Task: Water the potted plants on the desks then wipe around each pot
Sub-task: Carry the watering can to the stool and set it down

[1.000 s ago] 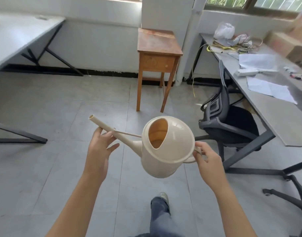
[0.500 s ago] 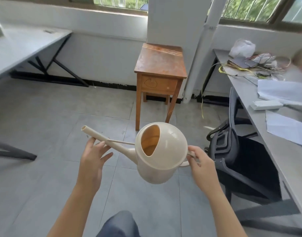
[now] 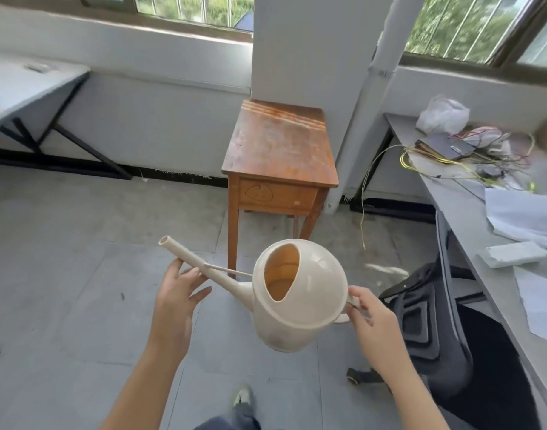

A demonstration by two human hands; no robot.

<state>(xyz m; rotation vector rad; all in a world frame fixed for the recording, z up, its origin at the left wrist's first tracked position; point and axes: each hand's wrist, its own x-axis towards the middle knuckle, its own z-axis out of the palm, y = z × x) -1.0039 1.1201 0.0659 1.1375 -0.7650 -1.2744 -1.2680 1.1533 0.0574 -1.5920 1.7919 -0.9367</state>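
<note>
Through the head camera, I hold the cream plastic watering can (image 3: 300,305) in the air above the grey tiled floor (image 3: 64,274), its long spout pointing up and to the left. The fingers of my right hand (image 3: 376,322) are curled round the handle at the back. My left hand (image 3: 176,301) supports the spout from below, fingers straight and slightly apart. There may be water inside, but blur leaves me unsure. A small brown wooden table (image 3: 278,144) stands ahead. A black office chair (image 3: 427,321) sits beside the long grey counter (image 3: 452,197) on my right, which carries white papers (image 3: 520,218).
</note>
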